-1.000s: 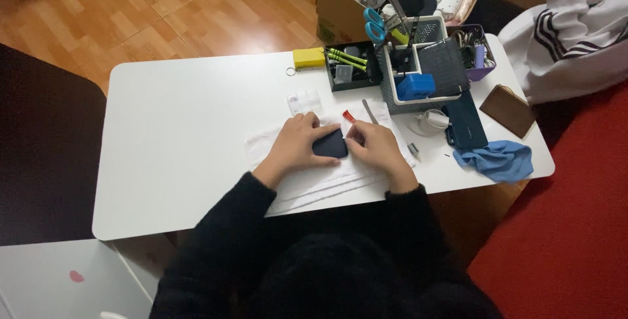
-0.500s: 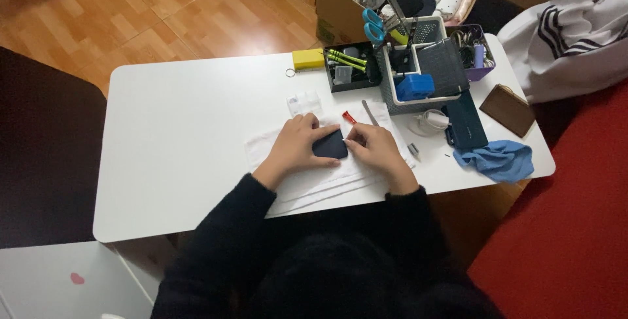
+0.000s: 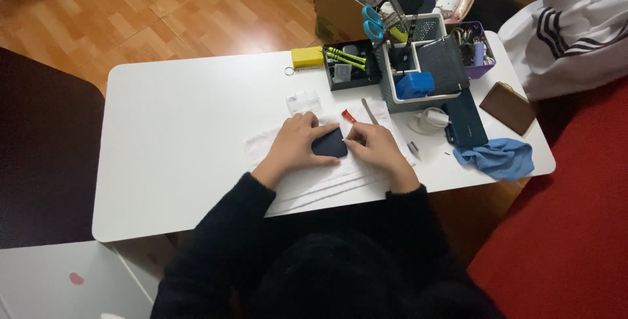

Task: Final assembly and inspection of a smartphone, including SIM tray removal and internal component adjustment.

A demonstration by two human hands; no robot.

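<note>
White table (image 3: 183,129): left hand (image 3: 294,145) pins the dark phone (image 3: 329,143), right hand (image 3: 373,145) pinches a thin tool at its edge—keep it shallow.

A small dark blue phone (image 3: 329,143) lies flat on a white cloth (image 3: 261,145) on the white desk (image 3: 183,116). It has round corners and its plain back faces up. It sits between two hands, near the front middle of the desk. Part of it is hidden under the fingers.
</note>
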